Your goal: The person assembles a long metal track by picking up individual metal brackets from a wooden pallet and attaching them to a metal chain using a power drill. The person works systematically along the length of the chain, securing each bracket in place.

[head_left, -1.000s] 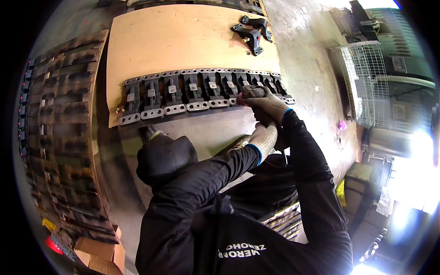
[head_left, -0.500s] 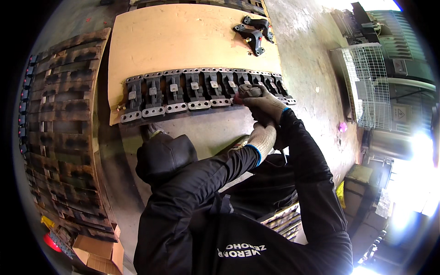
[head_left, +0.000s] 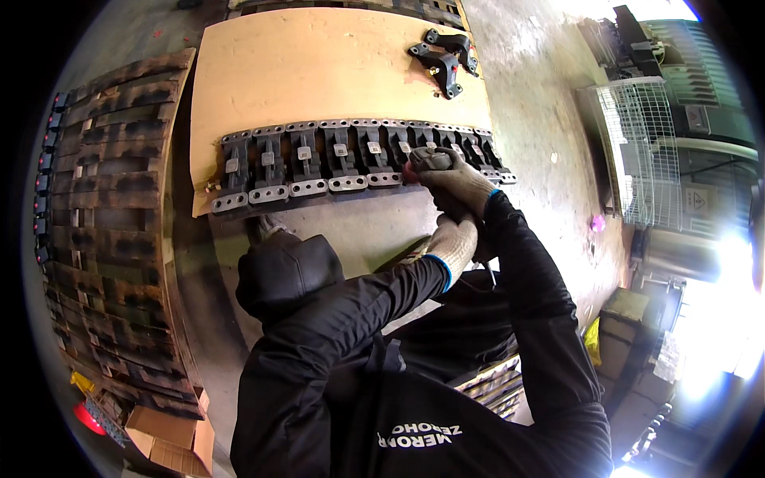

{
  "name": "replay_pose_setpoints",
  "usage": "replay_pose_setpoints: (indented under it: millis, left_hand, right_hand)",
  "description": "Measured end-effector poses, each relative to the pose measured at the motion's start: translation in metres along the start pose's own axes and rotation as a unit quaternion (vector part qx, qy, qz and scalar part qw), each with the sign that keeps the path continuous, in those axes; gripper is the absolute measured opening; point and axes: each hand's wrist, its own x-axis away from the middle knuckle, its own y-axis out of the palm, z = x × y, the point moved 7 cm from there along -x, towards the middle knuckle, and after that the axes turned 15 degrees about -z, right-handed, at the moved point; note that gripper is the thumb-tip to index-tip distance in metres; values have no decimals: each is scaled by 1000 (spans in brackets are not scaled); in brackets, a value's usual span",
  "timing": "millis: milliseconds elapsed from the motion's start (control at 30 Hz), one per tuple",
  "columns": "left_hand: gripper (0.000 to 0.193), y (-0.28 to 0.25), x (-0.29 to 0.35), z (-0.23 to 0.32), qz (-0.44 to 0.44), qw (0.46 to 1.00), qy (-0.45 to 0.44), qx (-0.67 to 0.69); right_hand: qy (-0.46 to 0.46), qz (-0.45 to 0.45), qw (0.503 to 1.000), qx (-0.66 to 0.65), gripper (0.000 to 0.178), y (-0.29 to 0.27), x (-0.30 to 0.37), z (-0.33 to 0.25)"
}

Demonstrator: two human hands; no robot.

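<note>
A row of black metal brackets (head_left: pixel 341 151) lies along the near edge of the board, each with pale, machined ends pierced by holes. Over the right part of this row, my gloved right hand (head_left: pixel 466 179) is wrapped round the head of a hand-held grinder (head_left: pixel 409 172) with a reddish disc. The disc is at the near ends of the brackets; whether it touches metal cannot be made out. Just below, my gloved left hand (head_left: pixel 454 241) is closed round the tool's lower part. Most of the tool's body is hidden by the gloves and sleeves.
Two black brackets (head_left: pixel 443 70) lie at the far right of the tan board (head_left: pixel 319 64). On the left is a wooden pallet (head_left: pixel 111 207), with a cardboard box (head_left: pixel 171 438) near its lower end. A white wire cage (head_left: pixel 637 151) stands on the right.
My two hands have shifted very slightly left along the bracket row with the grinder. Both keep their hold, and the brackets lie as before.
</note>
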Motion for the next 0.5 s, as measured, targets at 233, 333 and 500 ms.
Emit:
replay_pose_setpoints:
  millis: [233, 333, 500]
  left_hand:
    - [69, 3, -4, -13, 19, 997, -57, -44]
    - [69, -1, -15, -13, 16, 996, -16, -86]
    - [69, -2, -4, -4, -7, 1000, 5, 7]
  right_hand:
    - [-24, 2, 999, -22, 101, 5, -6, 0]
    - [-10, 49, 999, -20, 103, 1, 5, -5]
    - [47, 8, 997, 52, 126, 0, 6, -4]
